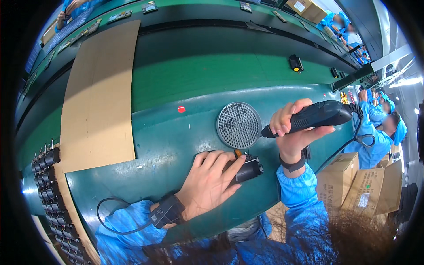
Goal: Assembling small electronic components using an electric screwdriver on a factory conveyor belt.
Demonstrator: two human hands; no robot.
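Observation:
My right hand is wrapped round a black electric screwdriver with a coiled cord. Its tip points left and reaches the right rim of a round grey dish with a pitted bottom and small dark pieces, probably screws, in it. Nearer to me, my left hand lies over a black box-like part, its fingers gripping it against the green table. From that part's far side sticks a small orange strip. The palm and fingers hide the part's left end. Dark bands circle both wrists.
A cardboard sheet lies at the left, beside a row of several black units. A black part with a yellow spot and a red scrap lie farther off. Cardboard boxes and co-workers are at right.

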